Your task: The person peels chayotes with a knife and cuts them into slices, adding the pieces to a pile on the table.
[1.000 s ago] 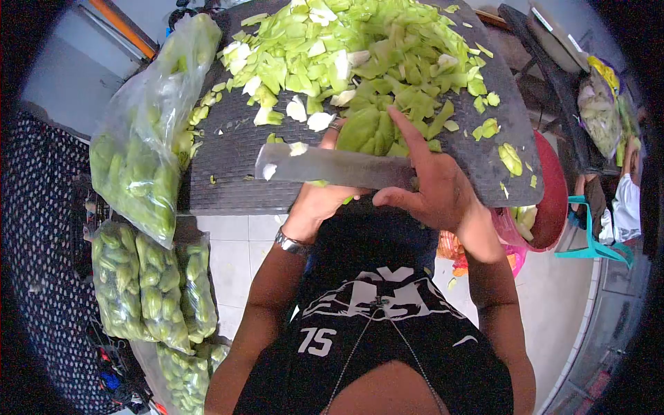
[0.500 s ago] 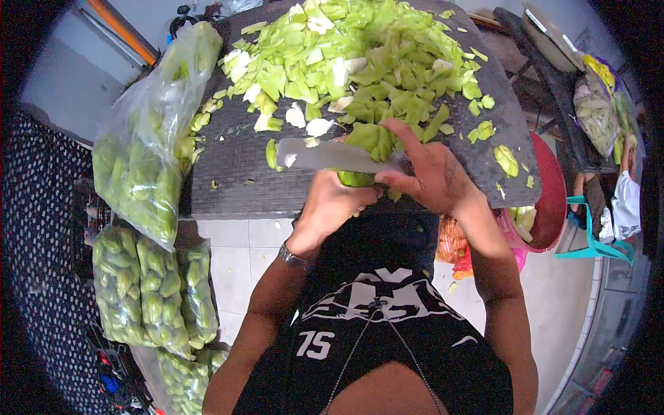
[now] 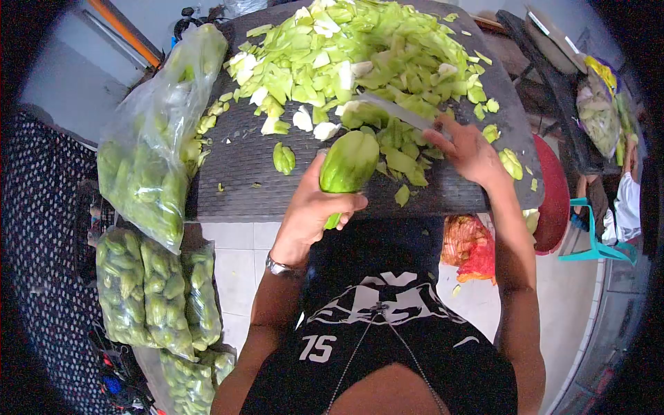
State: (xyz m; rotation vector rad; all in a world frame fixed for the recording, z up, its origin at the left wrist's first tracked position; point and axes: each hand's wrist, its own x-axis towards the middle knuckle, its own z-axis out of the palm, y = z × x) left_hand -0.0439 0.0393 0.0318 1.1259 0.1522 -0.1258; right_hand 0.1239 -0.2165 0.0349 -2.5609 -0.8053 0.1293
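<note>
My left hand [image 3: 308,211] is wrapped round a green chayote [image 3: 349,162] above the table's near edge. The chayote is tilted, with a pale cut face on its upper side. In my right hand [image 3: 469,152] is a knife [image 3: 398,111], its broad pale blade pointing left and away from me, apart from the chayote. The blade is somewhat blurred and lies over a large heap of thin chayote slices [image 3: 360,62]. A single green slice [image 3: 283,158] lies left of the chayote on the dark textured table [image 3: 242,187].
A clear plastic bag of chayotes [image 3: 142,152] leans against the table's left side. More filled bags [image 3: 142,287] stand on the floor below it. To the right are a red tub [image 3: 551,200], a red-orange net bag [image 3: 470,249] and a turquoise stool [image 3: 595,252]. Another person's arm [image 3: 629,159] shows at far right.
The knife has moved up and right, away from the chayote, along with my right hand. My left hand has turned the chayote more upright, and more slices lie on the heap's near side.
</note>
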